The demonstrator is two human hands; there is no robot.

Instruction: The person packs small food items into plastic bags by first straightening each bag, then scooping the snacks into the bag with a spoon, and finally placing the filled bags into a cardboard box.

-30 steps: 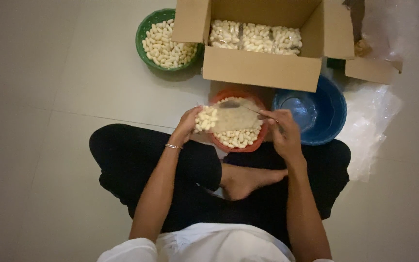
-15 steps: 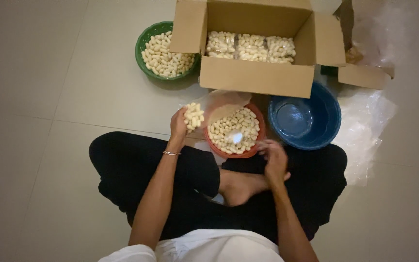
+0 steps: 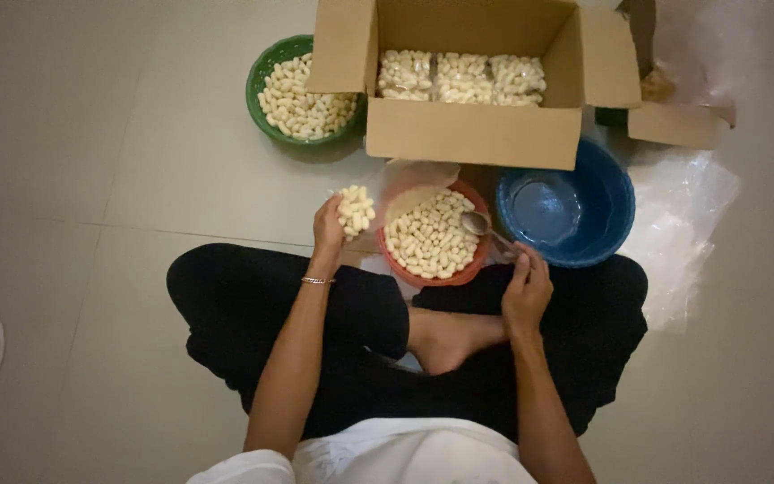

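- Left hand [image 3: 327, 229] is up off the floor, fingers wrapped around a small clear bag of white pieces [image 3: 356, 211], just left of the red bowl [image 3: 432, 272].
- Right hand [image 3: 527, 289] sits on the lap by the red bowl's right rim, fingers loosely curled at the spoon [image 3: 481, 226] handle; can't tell if it's really gripping. The spoon's scoop lies on the pieces inside the bowl.
- Red bowl is on the floor right against the crossed legs, boxed in: cardboard box [image 3: 472, 134] just behind it, blue basin [image 3: 584, 229] touching-close on the right.
- The box holds three packed bags along its far wall.
- Green bowl [image 3: 266, 72], full of loose pieces, sits at the box's left front corner.
- Crinkly plastic sheet [image 3: 683, 215] fills the right side.
- Bare tile floor [image 3: 91, 161] is all on the left.
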